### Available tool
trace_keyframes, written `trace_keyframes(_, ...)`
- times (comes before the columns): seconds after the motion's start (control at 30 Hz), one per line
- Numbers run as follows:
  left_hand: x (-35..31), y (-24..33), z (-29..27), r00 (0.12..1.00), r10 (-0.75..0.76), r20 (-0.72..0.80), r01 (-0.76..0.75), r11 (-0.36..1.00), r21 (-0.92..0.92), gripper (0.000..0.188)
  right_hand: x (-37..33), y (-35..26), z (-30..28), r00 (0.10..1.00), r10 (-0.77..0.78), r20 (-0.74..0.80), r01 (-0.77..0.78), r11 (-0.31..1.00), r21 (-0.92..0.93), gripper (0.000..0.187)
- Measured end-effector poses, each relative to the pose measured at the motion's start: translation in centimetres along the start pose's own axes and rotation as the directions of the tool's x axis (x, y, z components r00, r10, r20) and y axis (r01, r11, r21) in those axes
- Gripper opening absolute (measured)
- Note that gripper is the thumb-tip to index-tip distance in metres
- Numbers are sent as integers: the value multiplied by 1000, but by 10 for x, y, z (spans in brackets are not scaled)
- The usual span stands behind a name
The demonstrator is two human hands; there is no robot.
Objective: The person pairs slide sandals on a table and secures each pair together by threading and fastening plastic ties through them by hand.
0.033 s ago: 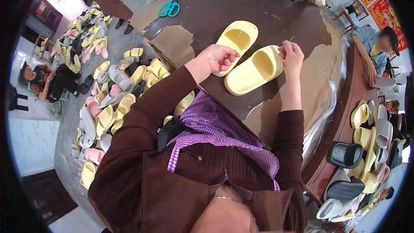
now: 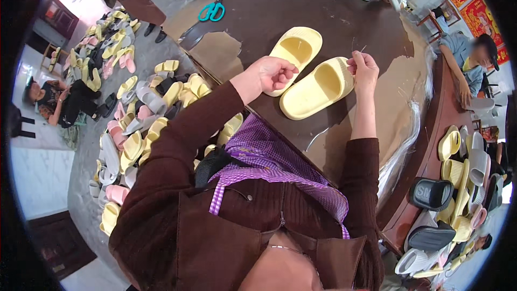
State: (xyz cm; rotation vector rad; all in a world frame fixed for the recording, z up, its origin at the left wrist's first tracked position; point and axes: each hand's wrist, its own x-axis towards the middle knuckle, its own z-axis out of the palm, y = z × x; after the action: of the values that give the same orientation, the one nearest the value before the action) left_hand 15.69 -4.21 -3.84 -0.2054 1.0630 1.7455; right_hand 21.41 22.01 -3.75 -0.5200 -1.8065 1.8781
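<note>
Two pale yellow slide slippers lie side by side, soles down, on the brown-covered table. My left hand is closed at the near side of the left slipper, with thumb and fingers pinched together; whatever they hold is too small to make out. At the outer edge of the right slipper, my right hand pinches a thin clear strand that pokes up above the fingertips. Whether the strand runs through the slippers cannot be seen.
Teal-handled scissors lie at the table's far left. A bundle of clear strands hangs along its right edge. Piled slippers cover the floor at left; more slippers are heaped at right. Co-workers sit nearby, one at right.
My hands and the two yellow slippers stay almost still. At the far edge, the grey slipper by the person in white has shifted slightly.
</note>
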Motion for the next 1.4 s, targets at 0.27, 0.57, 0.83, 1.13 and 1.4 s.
trace_keyframes(0.27, 3, 15, -5, 978, -128, -163, 151, 979, 138, 8, -7, -1, 10, 999, 0, 45, 3, 997, -73, 16)
trace_keyframes(0.57, 69, 33, 20, 949, 177, -259, -134, 975, 178, 11, -2, -7, 29, 987, -18, 162, 58, 967, -249, 15)
trace_keyframes(0.83, 76, 27, 26, 931, 303, -201, -214, 904, 371, 15, 33, -1, 41, 942, -80, 325, 223, 875, -429, 17)
trace_keyframes(1.13, 77, 25, 27, 934, 299, -196, -196, 887, 418, 16, 62, 18, 68, 874, -112, 473, 386, 752, -535, 18)
trace_keyframes(1.4, 61, 25, 28, 937, 317, -144, -238, 886, 398, 16, 56, 24, 47, 912, -232, 337, 404, 639, -655, 19)
